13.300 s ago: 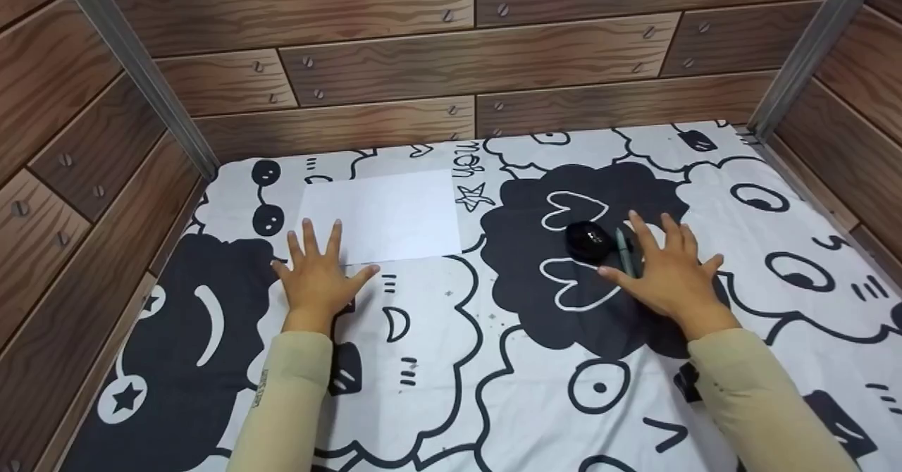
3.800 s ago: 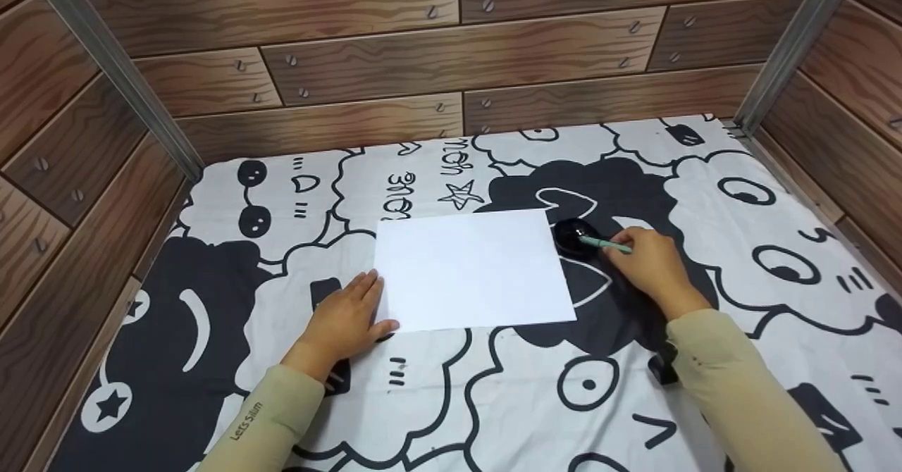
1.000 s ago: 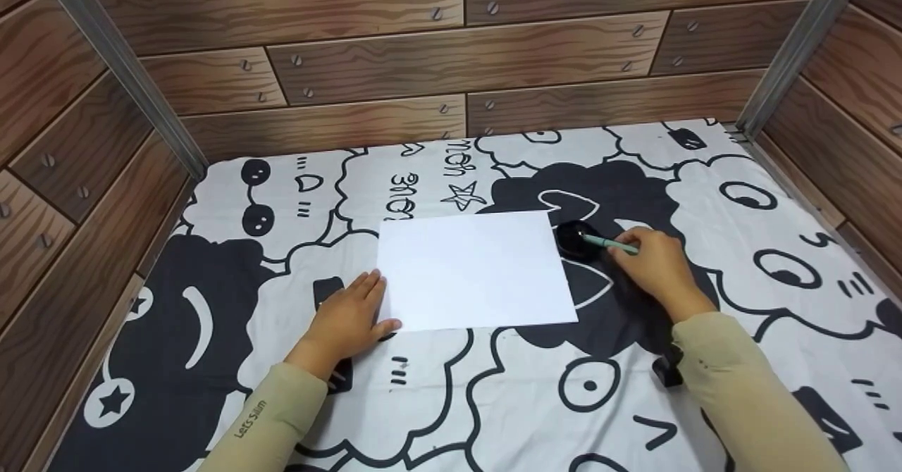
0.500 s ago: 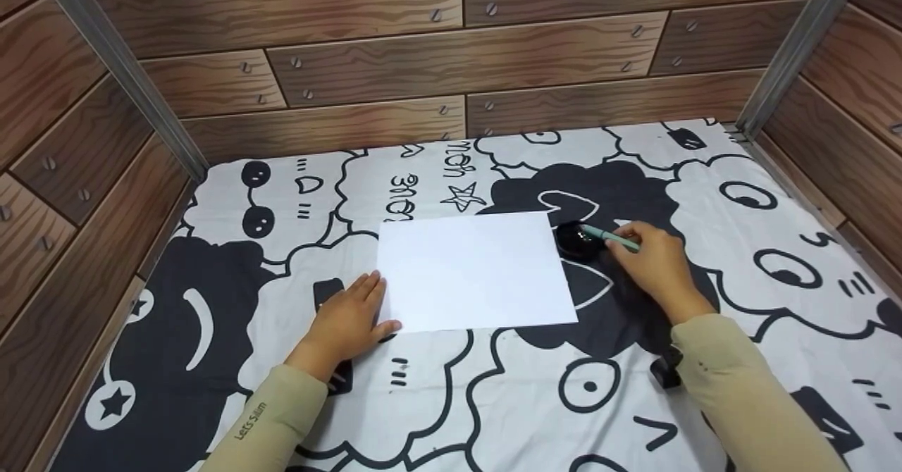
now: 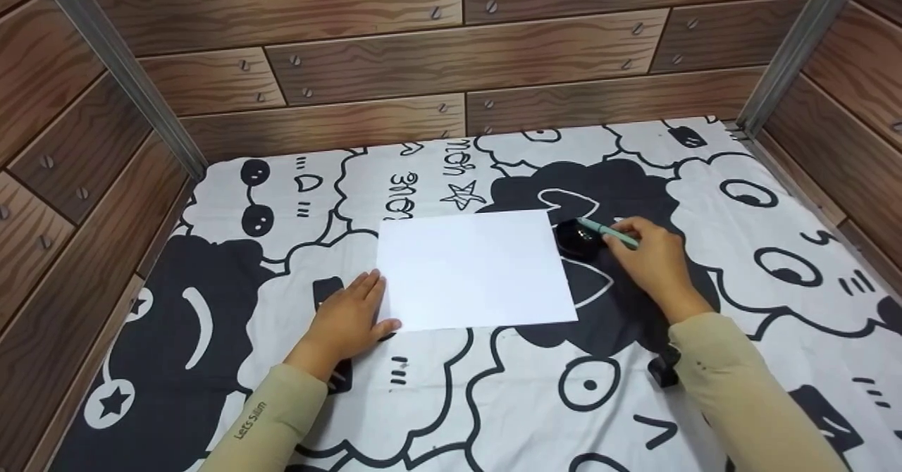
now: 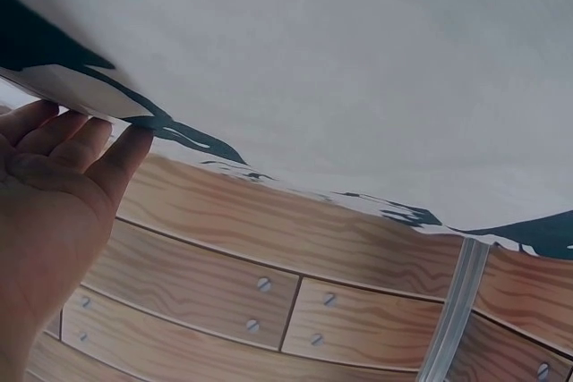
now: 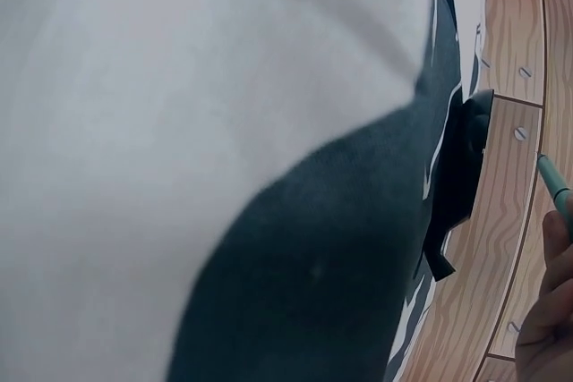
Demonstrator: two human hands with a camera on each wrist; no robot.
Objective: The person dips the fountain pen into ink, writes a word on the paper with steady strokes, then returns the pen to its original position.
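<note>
My right hand [image 5: 652, 264] pinches a mint-green pen [image 5: 610, 232] between thumb and fingers. The pen slants up to the left, and its far end overlaps the back of a glossy black rounded object [image 5: 572, 243] in the head view. That object sits at the right edge of a blank white sheet of paper [image 5: 472, 275]. With fingers extended, my left hand [image 5: 349, 320] rests at the sheet's lower left edge. In the right wrist view, the pen [image 7: 556, 183] shows at the right border, apart from the black object [image 7: 464, 163], which has a short stem.
A black-and-white cartoon-print cloth [image 5: 423, 408] covers the table. Wood-patterned walls [image 5: 366, 56] enclose its back and sides, with grey metal posts [image 5: 807, 46] at the back corners. A small black piece [image 5: 662, 370] shows beside the right sleeve.
Since the first frame, the paper has moved right and nearer, and my right hand has picked up the pen. Over the last second, the pen's far end has risen away from the black object's middle.
</note>
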